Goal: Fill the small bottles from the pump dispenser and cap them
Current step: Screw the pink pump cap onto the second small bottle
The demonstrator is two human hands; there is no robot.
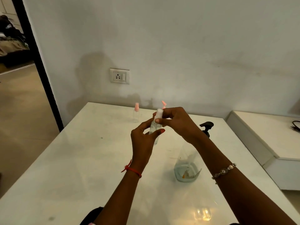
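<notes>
My left hand (143,140) grips a small clear bottle (154,127), held up above the white table (81,159). My right hand (176,121) pinches the bottle's white cap (159,113) at the top. A second small clear bottle with a pink top (136,113) stands at the back of the table. A pink top of another bottle (164,104) shows just behind my right hand; its body is hidden. The black pump dispenser head (207,127) is partly hidden behind my right wrist.
A clear glass container (186,169) with a little liquid stands on the table under my right forearm. A wall socket (119,76) is on the wall behind. A white ledge (267,135) with a dark cable lies to the right. A doorway opens at left.
</notes>
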